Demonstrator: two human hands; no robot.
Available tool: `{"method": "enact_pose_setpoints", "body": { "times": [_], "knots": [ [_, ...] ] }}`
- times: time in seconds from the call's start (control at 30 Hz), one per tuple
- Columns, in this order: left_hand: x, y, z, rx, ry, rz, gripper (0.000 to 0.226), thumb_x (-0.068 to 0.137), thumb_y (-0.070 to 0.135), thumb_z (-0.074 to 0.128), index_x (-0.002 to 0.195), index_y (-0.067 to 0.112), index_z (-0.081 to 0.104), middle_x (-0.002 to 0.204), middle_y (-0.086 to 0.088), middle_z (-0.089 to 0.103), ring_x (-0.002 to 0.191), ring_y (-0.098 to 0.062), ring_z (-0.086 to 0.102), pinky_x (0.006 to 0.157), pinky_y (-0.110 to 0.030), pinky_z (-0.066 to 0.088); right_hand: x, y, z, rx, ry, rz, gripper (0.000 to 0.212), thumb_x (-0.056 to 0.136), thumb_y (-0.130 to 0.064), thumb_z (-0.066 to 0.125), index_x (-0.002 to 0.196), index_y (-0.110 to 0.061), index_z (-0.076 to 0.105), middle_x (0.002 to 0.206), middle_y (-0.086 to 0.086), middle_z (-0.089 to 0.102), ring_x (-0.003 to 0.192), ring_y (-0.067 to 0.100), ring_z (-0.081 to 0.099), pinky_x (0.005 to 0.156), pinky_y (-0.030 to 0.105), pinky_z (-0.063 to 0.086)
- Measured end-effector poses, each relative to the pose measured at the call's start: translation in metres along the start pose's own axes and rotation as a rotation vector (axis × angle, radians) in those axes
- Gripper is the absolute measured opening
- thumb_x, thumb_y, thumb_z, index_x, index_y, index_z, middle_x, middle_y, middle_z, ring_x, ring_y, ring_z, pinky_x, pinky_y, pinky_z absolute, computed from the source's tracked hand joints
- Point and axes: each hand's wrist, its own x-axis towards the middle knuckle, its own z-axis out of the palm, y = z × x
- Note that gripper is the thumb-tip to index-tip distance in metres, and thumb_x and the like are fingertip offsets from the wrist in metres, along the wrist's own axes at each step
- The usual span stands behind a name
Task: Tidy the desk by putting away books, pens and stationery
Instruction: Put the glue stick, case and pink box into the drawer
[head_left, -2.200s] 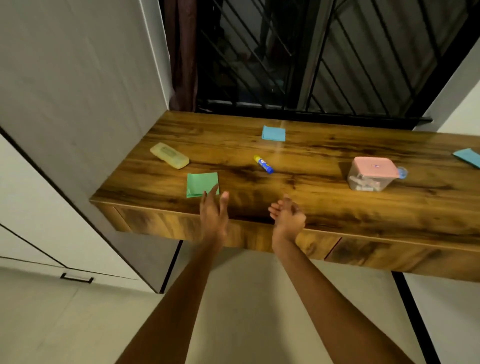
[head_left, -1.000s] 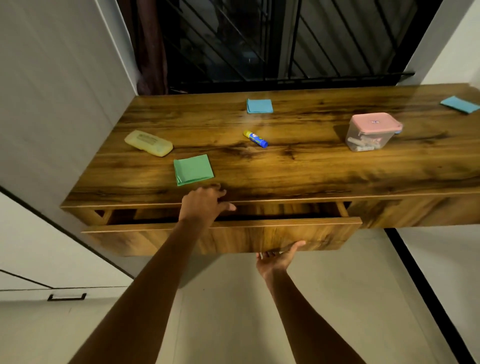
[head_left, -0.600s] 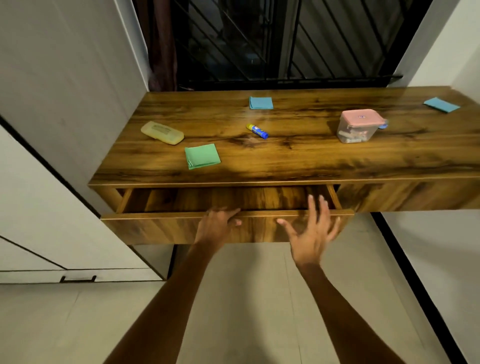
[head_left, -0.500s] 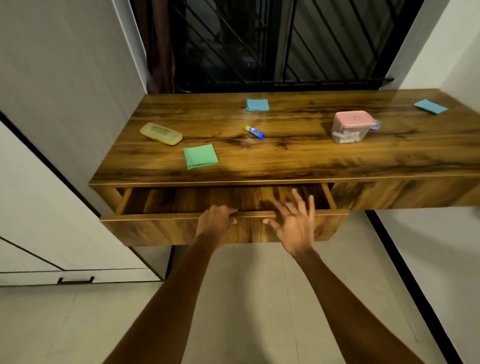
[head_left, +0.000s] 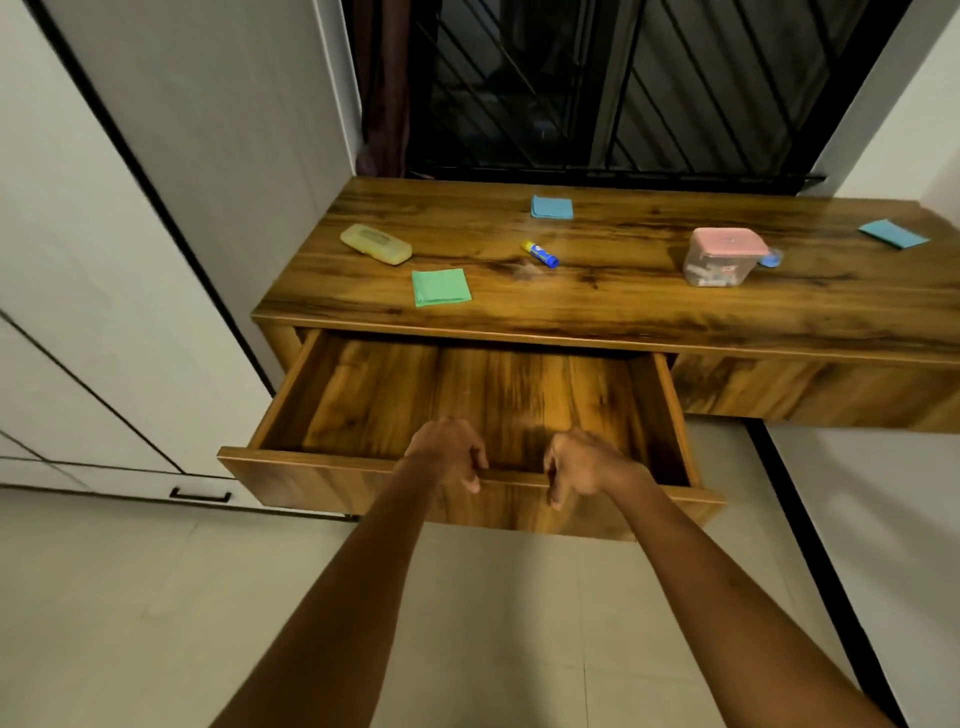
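The wooden drawer (head_left: 363, 483) under the desk (head_left: 623, 306) stands pulled far out, and nothing lies inside it. My left hand (head_left: 449, 452) and my right hand (head_left: 582, 460) both curl over the drawer's front edge, side by side. On the desk lie a green note pad (head_left: 440, 287), a blue note pad (head_left: 551, 207), another blue pad (head_left: 893, 233) at the far right, a blue and yellow glue stick (head_left: 540, 253) and a yellow pencil case (head_left: 375, 243).
A clear box with a pink lid (head_left: 719, 255) stands on the desk's right half. White cupboard doors (head_left: 104, 260) fill the left. A dark barred window (head_left: 597, 88) is behind the desk. A second drawer front (head_left: 810, 387) to the right is closed.
The drawer has slid much farther out. My right hand dropped onto the front edge beside my left, and both now grip it.
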Motion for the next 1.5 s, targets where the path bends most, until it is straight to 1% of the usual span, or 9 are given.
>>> {"method": "enact_pose_setpoints", "body": {
  "times": [0.2, 0.7, 0.87, 1.0, 1.1, 1.2, 1.27, 1.37, 1.5],
  "knots": [
    [-0.037, -0.001, 0.016, 0.004, -0.052, 0.007, 0.029, 0.069, 0.02, 0.081, 0.096, 0.022, 0.072, 0.107, 0.004, 0.068, 0.106, -0.013, 0.06, 0.098, -0.036, 0.047, -0.023, -0.011, 0.014, -0.074, -0.121, -0.04, 0.055, 0.055, -0.023, 0.088, 0.105, -0.014, 0.068, 0.107, 0.005, 0.066, 0.095, 0.023, 0.062, 0.08, 0.034, 0.055],
    [-0.05, 0.005, 0.023, 0.035, -0.094, -0.023, 0.028, 0.069, 0.02, 0.081, 0.095, 0.019, 0.071, 0.108, 0.002, 0.067, 0.106, -0.016, 0.06, 0.094, -0.035, 0.049, -0.04, -0.015, 0.023, -0.067, -0.176, 0.0, 0.065, 0.056, -0.022, 0.089, 0.114, -0.015, 0.059, 0.121, 0.005, 0.061, 0.11, 0.026, 0.059, 0.09, 0.042, 0.053],
    [-0.045, 0.001, 0.017, -0.134, -0.119, -0.046, 0.021, 0.073, 0.036, 0.077, 0.075, 0.019, 0.065, 0.082, 0.003, 0.065, 0.09, -0.018, 0.064, 0.085, -0.035, 0.051, -0.035, -0.017, 0.012, -0.011, -0.279, 0.0, 0.065, 0.062, -0.025, 0.087, 0.118, -0.009, 0.058, 0.119, 0.006, 0.064, 0.106, 0.023, 0.06, 0.091, 0.035, 0.052],
    [-0.038, -0.003, 0.012, -0.32, -0.148, -0.074, 0.028, 0.086, 0.037, 0.065, 0.096, 0.011, 0.068, 0.083, -0.001, 0.068, 0.077, -0.016, 0.065, 0.069, -0.028, 0.049, -0.028, -0.019, 0.001, 0.071, -0.396, 0.004, 0.06, 0.073, -0.026, 0.08, 0.123, -0.002, 0.056, 0.115, 0.011, 0.066, 0.098, 0.023, 0.065, 0.079, 0.03, 0.053],
    [-0.023, -0.012, 0.006, -0.437, -0.003, -0.102, 0.02, 0.088, 0.033, 0.063, 0.094, 0.014, 0.068, 0.083, -0.003, 0.068, 0.076, -0.017, 0.066, 0.068, -0.027, 0.051, -0.013, -0.023, -0.008, 0.187, -0.417, 0.008, 0.048, 0.08, -0.025, 0.074, 0.119, -0.003, 0.058, 0.113, 0.011, 0.069, 0.1, 0.02, 0.068, 0.076, 0.03, 0.052],
    [0.0, -0.018, -0.017, -0.367, 0.235, -0.155, 0.018, 0.09, 0.037, 0.06, 0.097, 0.023, 0.069, 0.088, 0.002, 0.069, 0.081, -0.015, 0.066, 0.068, -0.027, 0.05, 0.013, -0.031, -0.025, 0.296, -0.257, -0.036, 0.021, 0.082, -0.027, 0.072, 0.097, -0.014, 0.064, 0.091, 0.003, 0.071, 0.085, 0.013, 0.069, 0.067, 0.025, 0.051],
    [0.019, -0.021, -0.038, -0.31, 0.42, -0.17, 0.021, 0.092, 0.037, 0.056, 0.101, 0.024, 0.068, 0.095, 0.003, 0.07, 0.084, -0.013, 0.065, 0.069, -0.026, 0.049, 0.04, -0.036, -0.042, 0.331, -0.019, -0.071, 0.011, 0.082, -0.027, 0.071, 0.076, -0.019, 0.067, 0.077, 0.001, 0.069, 0.076, 0.013, 0.066, 0.065, 0.025, 0.051],
    [0.061, -0.028, -0.073, -0.322, 0.663, -0.197, 0.022, 0.094, 0.032, 0.054, 0.109, 0.02, 0.065, 0.107, -0.001, 0.069, 0.095, -0.017, 0.064, 0.071, -0.027, 0.047, 0.096, -0.04, -0.075, 0.398, 0.392, 0.011, 0.011, 0.086, -0.023, 0.064, 0.081, -0.021, 0.074, 0.091, 0.003, 0.073, 0.094, 0.017, 0.064, 0.084, 0.03, 0.05],
    [0.126, -0.051, -0.114, -0.273, 0.8, -0.221, 0.037, 0.096, 0.029, 0.05, 0.13, 0.017, 0.045, 0.125, -0.009, 0.059, 0.11, -0.026, 0.062, 0.079, -0.038, 0.057, 0.157, -0.044, -0.126, 0.402, 0.742, 0.147, 0.018, 0.091, -0.02, 0.054, 0.094, -0.017, 0.072, 0.103, 0.012, 0.071, 0.101, 0.031, 0.063, 0.084, 0.034, 0.05]
  ]
}}
